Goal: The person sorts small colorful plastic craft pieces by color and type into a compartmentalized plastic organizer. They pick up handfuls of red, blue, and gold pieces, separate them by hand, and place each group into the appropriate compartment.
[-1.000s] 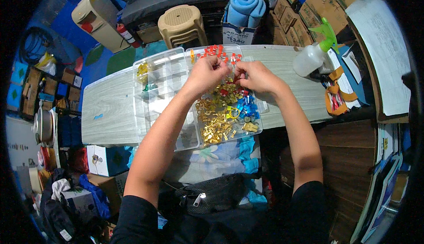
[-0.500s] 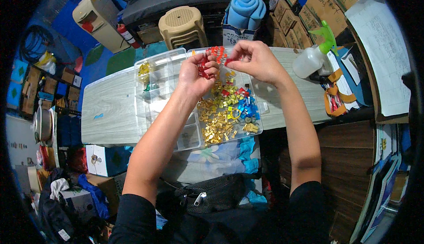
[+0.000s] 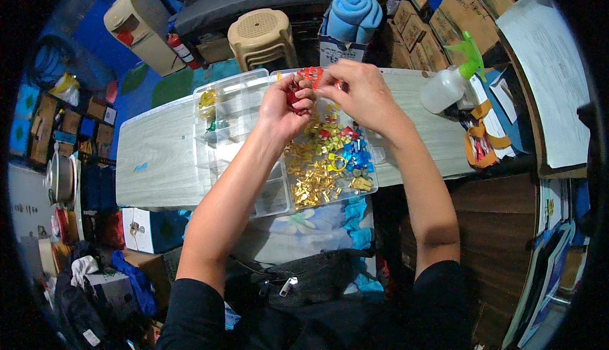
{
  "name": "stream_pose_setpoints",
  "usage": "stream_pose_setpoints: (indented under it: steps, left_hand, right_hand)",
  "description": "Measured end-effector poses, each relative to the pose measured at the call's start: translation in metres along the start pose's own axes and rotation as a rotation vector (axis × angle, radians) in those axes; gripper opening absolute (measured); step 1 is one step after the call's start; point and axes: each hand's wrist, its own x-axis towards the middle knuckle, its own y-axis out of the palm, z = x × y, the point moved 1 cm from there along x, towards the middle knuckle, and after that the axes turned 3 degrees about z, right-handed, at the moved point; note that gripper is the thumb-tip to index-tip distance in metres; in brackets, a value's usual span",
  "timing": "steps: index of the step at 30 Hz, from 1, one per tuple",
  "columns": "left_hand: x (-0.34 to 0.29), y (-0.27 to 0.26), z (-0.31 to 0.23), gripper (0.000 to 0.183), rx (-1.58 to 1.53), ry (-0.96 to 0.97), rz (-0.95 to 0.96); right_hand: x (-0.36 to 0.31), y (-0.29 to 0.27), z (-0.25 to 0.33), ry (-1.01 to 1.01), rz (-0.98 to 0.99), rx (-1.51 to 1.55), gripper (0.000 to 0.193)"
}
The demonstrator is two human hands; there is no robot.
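Observation:
My left hand is curled around several small red pieces, held above a clear plastic compartment box. Just to its right, my right hand has thumb and fingers pinched together close to the left fingertips; whatever is between them is too small to make out. Below the hands, the right half of the box holds loose gold pieces, blue pieces and yellow pieces. More red pieces lie at its far edge. Yellow pieces and green pieces sit in left compartments.
The box stands on a pale wood-grain table. A spray bottle with a green head and an orange-trimmed holder are at the right. Beyond the table are stacked beige stools and a rolled blue towel.
My right hand has turned at the wrist, its knuckles now facing up, and its fingertips have shifted slightly left toward the left hand. The red piece at its fingertips no longer shows.

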Motion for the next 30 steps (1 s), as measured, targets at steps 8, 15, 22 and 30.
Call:
stream_pose_setpoints:
  steps: [8,15,22,30]
  left_hand:
    - [-0.003,0.002,-0.004,0.030,0.002,0.044,0.050]
    - [-0.005,0.006,-0.004,0.034,0.047,0.026,0.055]
    - [-0.005,0.005,-0.005,0.031,0.068,0.029,0.046]
    - [-0.004,0.003,-0.004,0.021,0.095,0.025,0.086]
  right_hand:
    - [-0.034,0.024,-0.017,0.050,0.457,-0.024,0.029]
    - [-0.033,0.032,-0.031,0.114,0.407,0.262,0.021]
    - [-0.041,0.007,-0.052,0.514,0.122,0.999,0.030]
    - [-0.053,-0.007,-0.070,0.505,0.411,0.424,0.014]
